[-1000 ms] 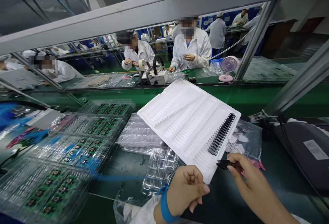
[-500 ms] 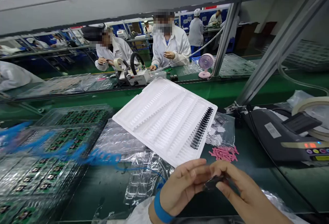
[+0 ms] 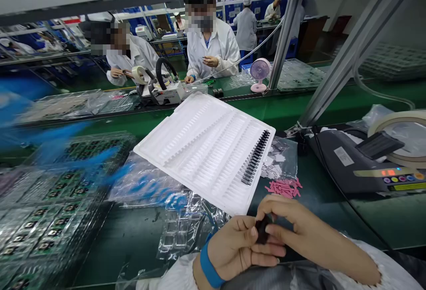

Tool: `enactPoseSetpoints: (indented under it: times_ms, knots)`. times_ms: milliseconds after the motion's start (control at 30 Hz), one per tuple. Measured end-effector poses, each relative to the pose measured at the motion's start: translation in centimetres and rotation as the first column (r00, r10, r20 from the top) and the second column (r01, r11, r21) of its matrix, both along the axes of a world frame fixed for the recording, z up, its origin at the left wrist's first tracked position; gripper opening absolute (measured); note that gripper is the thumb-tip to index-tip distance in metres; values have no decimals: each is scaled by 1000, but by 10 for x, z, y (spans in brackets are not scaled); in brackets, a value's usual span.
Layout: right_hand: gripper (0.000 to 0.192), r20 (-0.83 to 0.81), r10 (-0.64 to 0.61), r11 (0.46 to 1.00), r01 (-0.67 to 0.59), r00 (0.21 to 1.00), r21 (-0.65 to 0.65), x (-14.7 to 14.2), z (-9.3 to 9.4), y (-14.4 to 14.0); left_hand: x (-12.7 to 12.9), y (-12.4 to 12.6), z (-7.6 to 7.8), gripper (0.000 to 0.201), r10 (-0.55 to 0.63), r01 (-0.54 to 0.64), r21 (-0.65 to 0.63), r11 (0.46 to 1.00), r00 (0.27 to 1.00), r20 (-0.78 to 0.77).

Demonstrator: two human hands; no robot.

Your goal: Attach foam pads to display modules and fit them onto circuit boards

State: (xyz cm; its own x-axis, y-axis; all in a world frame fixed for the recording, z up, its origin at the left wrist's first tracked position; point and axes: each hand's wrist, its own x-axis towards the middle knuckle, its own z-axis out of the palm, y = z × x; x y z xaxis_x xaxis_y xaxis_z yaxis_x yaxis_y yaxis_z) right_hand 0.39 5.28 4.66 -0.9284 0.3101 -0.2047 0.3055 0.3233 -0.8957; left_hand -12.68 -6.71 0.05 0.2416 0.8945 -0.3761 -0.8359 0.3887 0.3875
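A small dark part (image 3: 262, 229) is pinched between my two hands, close to the table's near edge; its exact kind does not show. My left hand (image 3: 236, 245), with a blue band on the wrist, grips it with thumb and fingers from the left. From the right, my right hand (image 3: 286, 221) has its thumb and forefinger closed on the same part. Just beyond my hands lies a white ribbed plastic tray (image 3: 199, 148), tilted in view, with a row of small black parts (image 3: 256, 159) in its right-hand column.
Stacked clear trays of green circuit boards (image 3: 43, 223) stand at left, behind a blurred blue coiled cord (image 3: 100, 165). Pink strips (image 3: 284, 188) lie right of the tray. A grey tape dispenser (image 3: 349, 161) sits farther right. Co-workers in white sit across the bench, near a pink fan (image 3: 259, 74).
My hands have come closer together around the dark part, and it has turned more upright. More of my right forearm and sleeve shows. The blue cord has swung, and the view has shifted slightly.
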Motion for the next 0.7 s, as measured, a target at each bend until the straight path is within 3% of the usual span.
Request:
enactPoseSetpoints:
  times_ms: [100,200,300,400,500,633,700]
  knots:
    - [27,-42,-35,992,40,998,123,-3,-12,-3,2,2,-5,21,120,-119,-52,992,992,27]
    - [41,-82,5,972,14,997,235,-3,-18,-7,3,3,-9,25,161,-154,-104,983,984,69]
    - [48,-84,93,960,-67,992,273,-5,-19,-11,6,6,-10,24,215,-209,-87,974,974,68]
    - [48,-70,72,931,-42,995,361,-8,-23,-15,11,8,-10,18,292,-291,-71,954,956,1]
    - [41,-83,31,897,9,996,441,-11,-27,-19,12,7,-12,17,263,-269,-77,960,962,-78]
    - [36,-94,88,933,-49,992,357,-17,-33,-13,4,0,-15,17,190,-206,-111,972,972,-136]
    - [29,-72,5,914,25,997,406,-25,-39,-4,-2,-4,-16,17,200,-226,-152,962,965,-170]
